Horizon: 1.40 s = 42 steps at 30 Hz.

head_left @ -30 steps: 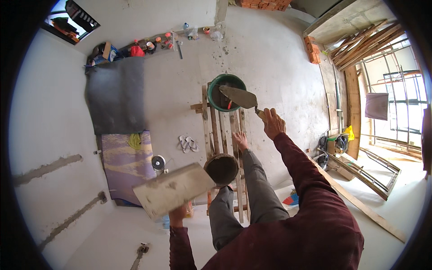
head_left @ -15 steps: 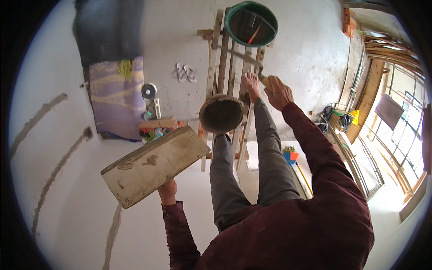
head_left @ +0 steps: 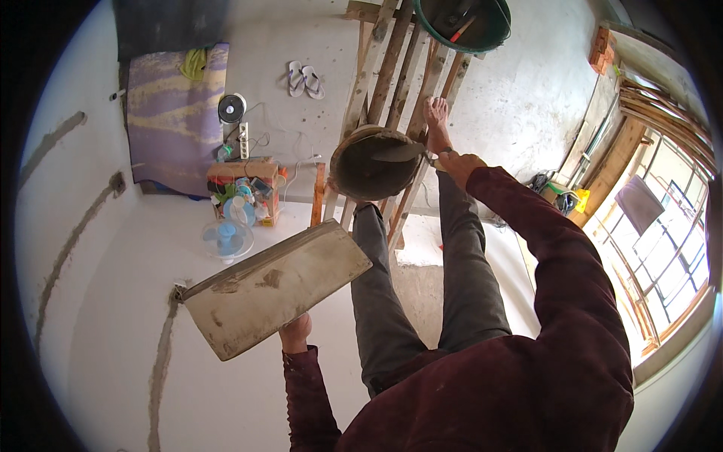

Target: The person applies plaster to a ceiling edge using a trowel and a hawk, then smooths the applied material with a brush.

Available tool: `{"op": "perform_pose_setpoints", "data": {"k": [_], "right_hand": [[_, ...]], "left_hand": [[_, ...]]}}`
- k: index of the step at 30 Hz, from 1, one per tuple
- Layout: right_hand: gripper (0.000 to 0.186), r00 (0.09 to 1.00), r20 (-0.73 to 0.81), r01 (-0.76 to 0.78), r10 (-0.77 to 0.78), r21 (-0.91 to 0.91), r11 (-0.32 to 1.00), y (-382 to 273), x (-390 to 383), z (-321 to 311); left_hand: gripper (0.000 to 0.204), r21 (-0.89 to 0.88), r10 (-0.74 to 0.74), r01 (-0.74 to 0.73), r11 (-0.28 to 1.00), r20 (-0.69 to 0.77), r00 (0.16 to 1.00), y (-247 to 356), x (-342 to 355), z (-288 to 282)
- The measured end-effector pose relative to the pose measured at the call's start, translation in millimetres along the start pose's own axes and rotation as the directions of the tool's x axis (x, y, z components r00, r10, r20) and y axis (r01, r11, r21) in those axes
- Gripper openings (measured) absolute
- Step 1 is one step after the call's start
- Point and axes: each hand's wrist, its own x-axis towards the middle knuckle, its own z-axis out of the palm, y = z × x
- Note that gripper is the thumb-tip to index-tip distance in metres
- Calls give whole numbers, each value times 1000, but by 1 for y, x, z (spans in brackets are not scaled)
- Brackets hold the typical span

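The trowel (head_left: 399,153) extends leftward over the mouth of a round, dark bucket (head_left: 360,135); whether its blade touches the contents cannot be told. The grip of the right hand (head_left: 458,166) is closed around the trowel's handle. The left hand (head_left: 295,331) supports the stained rectangular board (head_left: 279,290) from below, its grip grasping the board, fingers hidden. The bucket stands on the slatted wooden surface (head_left: 392,64), near a bare foot (head_left: 437,124). Beyond lies a green basin (head_left: 489,44) containing a red-handled tool (head_left: 461,32); sandals (head_left: 305,80) rest farther left.
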Motion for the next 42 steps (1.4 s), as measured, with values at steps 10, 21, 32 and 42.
{"op": "perform_pose_setpoints", "data": {"k": [10,21,32,42], "right_hand": [[32,992,103,-89,71,183,979,-22,14,2],[45,878,426,-454,219,885,98,-135,-19,113],[45,740,407,-659,535,600,454,-167,-86,154],[37,912,162,-403,377,532,745,-170,-164,37]], "left_hand": [[55,40,-160,155,987,242,957,-23,-78,57],[49,37,-18,18,999,-5,1000,2,-23,35],[38,-383,-261,222,897,-51,964,20,-13,49],[48,-665,-532,569,484,293,795,24,-61,75]]}}
